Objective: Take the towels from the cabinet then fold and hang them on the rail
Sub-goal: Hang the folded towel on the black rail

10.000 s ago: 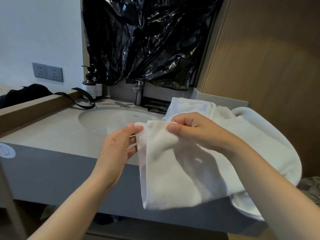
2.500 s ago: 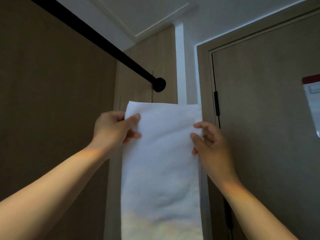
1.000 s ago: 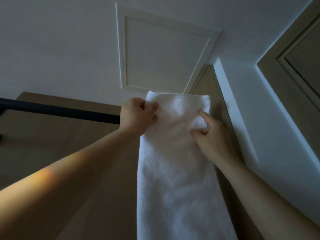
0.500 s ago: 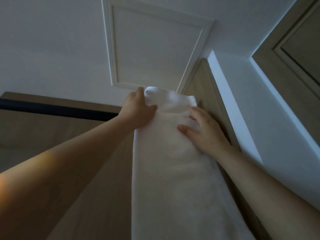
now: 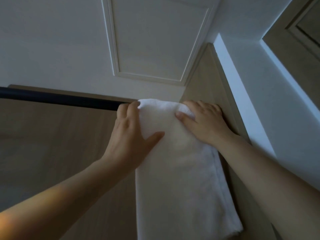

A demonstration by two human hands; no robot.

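Note:
A folded white towel [image 5: 181,174] hangs over the right end of the black rail [image 5: 57,99], its near half falling toward me. My left hand [image 5: 131,135] grips the towel's left edge at the top, fingers behind it and thumb across the front. My right hand [image 5: 202,122] holds the towel's upper right corner where it bends over the rail, fingers curled over the top. The rail under the towel and the towel's far half are hidden.
I look steeply upward. A wooden wall panel [image 5: 52,153] lies behind the rail, and another panel [image 5: 207,75] meets it just right of the towel. A white ceiling with a framed hatch [image 5: 155,40] is overhead. A door frame [image 5: 297,28] stands at upper right.
The towel's top has gone over the rail and now drapes on it. Both hands moved down and closed on the fold at the rail.

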